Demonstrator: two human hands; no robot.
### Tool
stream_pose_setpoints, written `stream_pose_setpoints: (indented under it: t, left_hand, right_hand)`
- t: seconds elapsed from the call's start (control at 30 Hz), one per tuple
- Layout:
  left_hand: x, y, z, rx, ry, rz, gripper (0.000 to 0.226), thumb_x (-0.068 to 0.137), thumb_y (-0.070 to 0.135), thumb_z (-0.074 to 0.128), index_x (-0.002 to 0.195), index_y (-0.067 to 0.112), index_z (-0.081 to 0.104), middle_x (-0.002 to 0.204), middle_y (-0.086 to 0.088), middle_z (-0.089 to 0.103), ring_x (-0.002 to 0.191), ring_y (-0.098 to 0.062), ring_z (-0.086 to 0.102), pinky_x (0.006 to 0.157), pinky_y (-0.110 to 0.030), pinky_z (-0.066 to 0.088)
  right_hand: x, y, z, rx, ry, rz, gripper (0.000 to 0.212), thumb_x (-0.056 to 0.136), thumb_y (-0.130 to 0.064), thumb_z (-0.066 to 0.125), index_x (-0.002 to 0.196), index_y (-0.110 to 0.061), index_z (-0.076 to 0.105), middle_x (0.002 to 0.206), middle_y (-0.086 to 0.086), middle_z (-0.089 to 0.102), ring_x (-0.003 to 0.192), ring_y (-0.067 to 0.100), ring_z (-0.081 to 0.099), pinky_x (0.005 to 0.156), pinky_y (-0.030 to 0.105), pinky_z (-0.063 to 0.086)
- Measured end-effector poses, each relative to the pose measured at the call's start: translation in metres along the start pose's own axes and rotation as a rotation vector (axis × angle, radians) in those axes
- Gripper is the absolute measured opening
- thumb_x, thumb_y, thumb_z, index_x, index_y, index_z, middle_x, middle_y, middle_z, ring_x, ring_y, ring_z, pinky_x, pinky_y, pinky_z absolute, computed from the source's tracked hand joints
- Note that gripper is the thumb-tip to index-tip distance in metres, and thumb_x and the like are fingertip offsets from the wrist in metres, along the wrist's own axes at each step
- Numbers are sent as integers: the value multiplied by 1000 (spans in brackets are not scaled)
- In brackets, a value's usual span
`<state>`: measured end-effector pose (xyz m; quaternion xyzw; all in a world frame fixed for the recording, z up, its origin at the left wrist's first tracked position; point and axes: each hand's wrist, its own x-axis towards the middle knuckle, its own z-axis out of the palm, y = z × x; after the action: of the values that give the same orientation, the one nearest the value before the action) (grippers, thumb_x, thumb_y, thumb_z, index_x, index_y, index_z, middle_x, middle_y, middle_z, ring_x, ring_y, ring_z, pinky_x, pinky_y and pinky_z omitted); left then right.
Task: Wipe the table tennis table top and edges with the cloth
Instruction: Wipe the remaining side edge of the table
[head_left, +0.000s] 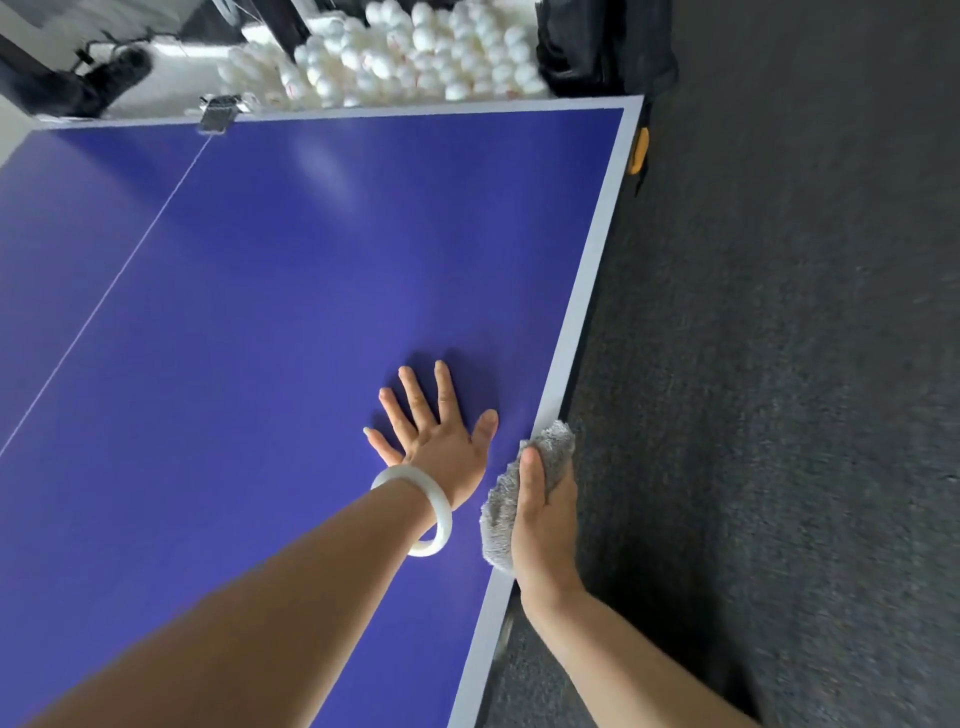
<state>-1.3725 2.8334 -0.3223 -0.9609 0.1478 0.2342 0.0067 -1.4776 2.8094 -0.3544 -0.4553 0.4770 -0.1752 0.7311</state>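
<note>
Grey cloth (556, 448) in right hand (545, 530); left hand (441, 441) splayed.

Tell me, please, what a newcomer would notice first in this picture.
The big blue table fills most of the view. Near its right edge the left hand lies flat with fingers spread and a white bangle on the wrist, while the right hand grips a grey cloth against that edge. Beyond the far end lies a heap of white balls.
</note>
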Motion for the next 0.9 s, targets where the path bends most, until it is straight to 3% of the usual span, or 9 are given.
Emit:
stream_pose_setpoints:
  t: [0.1,0.13,0.23,0.37,0.47,0.57,0.67,0.77,0.9]
  left_hand:
    - [0,1,3,3,-2,3,74,96,65,18,148,38,-27,156,3,-36,144,-28,-33,114,-57,-15]
    - [0,1,4,12,2,3,74,96,65,17,148,37,-28,156,2,-37,144,-28,-33,114,-58,-15]
    - [2,-1,5,28,9,8,74,96,65,15,148,36,-29,156,1,-37,144,-29,-33,114,-58,-15]
    - [-3,2,6,46,42,10,75,96,65,15,151,31,-24,159,-2,-31,146,-32,-28,115,-58,-10]
    - [-1,11,-4,123,139,38,77,98,60,23,155,16,-4,162,-16,-9,149,-38,-10,118,-54,4]
    - [24,31,-26,63,291,197,65,101,52,32,151,13,19,160,-8,11,150,-26,3,121,-43,10]
    - [59,63,-45,-75,235,202,68,101,51,33,156,19,9,164,-1,-2,151,-20,-9,122,-42,0]
    - [101,92,-59,-42,164,206,71,100,57,30,156,31,-5,164,4,-17,150,-19,-18,121,-47,-7]
    - [140,120,-66,3,95,180,75,95,68,25,154,39,-12,162,5,-23,148,-23,-23,117,-56,-10]
  right_hand:
    - [45,-24,2,22,1,-2,50,98,-44,50,132,-7,51,118,16,63,110,30,63,102,47,48]
    - [66,-39,4,24,20,-10,45,100,-41,50,127,-5,54,110,14,65,104,29,65,96,44,51]
    - [123,-78,8,-43,68,-64,47,100,-45,49,127,-8,58,115,9,67,104,23,65,82,24,45]
    - [151,-86,6,-121,59,-91,54,100,-51,46,129,-6,55,112,7,64,99,20,62,84,30,46]
    - [151,-82,4,-101,29,-115,49,101,-46,47,124,-3,57,103,6,64,93,19,64,82,27,48]
    - [150,-82,4,-81,32,-149,44,101,-42,47,121,-4,57,101,7,64,92,19,65,81,26,48]
    - [149,-83,4,-72,18,-141,43,102,-38,47,120,0,56,99,14,65,91,27,66,84,37,52]
    - [150,-83,3,-71,-13,-101,51,100,-39,46,130,2,49,116,30,60,106,43,62,95,53,50]
    - [144,-89,2,-150,-29,-117,72,94,-51,41,136,7,42,123,29,56,111,42,59,98,52,47]
